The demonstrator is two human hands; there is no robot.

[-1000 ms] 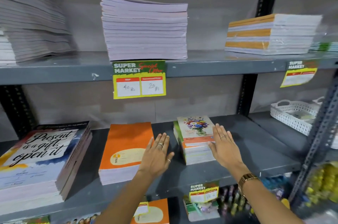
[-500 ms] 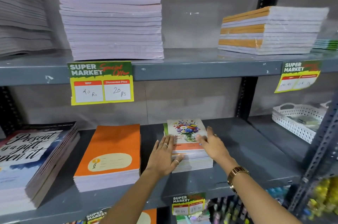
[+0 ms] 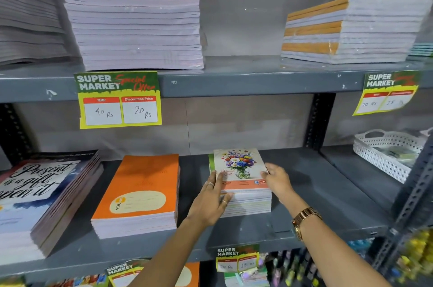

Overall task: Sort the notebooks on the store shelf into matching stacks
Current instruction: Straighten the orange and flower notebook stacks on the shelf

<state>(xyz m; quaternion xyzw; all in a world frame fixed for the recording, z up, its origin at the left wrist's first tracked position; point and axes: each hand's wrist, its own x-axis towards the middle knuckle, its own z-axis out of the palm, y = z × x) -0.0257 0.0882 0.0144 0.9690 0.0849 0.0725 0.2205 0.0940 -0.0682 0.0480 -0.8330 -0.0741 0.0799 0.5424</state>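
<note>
Your left hand (image 3: 210,200) lies flat on the flower notebook stack (image 3: 243,195), 5 o'clock on the lower shelf (image 3: 328,197). Right hand (image 3: 277,182) touches its right edge, grip unclear. Orange stack (image 3: 140,193) at 7 o'clock looks matched; the flower one probably still needs sorting.

You are getting open shelf (image 3: 323,193) right of the flowered stack (image 3: 241,164), up to the black upright (image 3: 319,120). On its left the orange stack (image 3: 140,193) is leaving only a narrow lane, and the upper shelf (image 3: 234,86) is capping headroom.

Floral-cover notebook stack (image 3: 243,183) beside orange notebook stack (image 3: 140,193).
</note>
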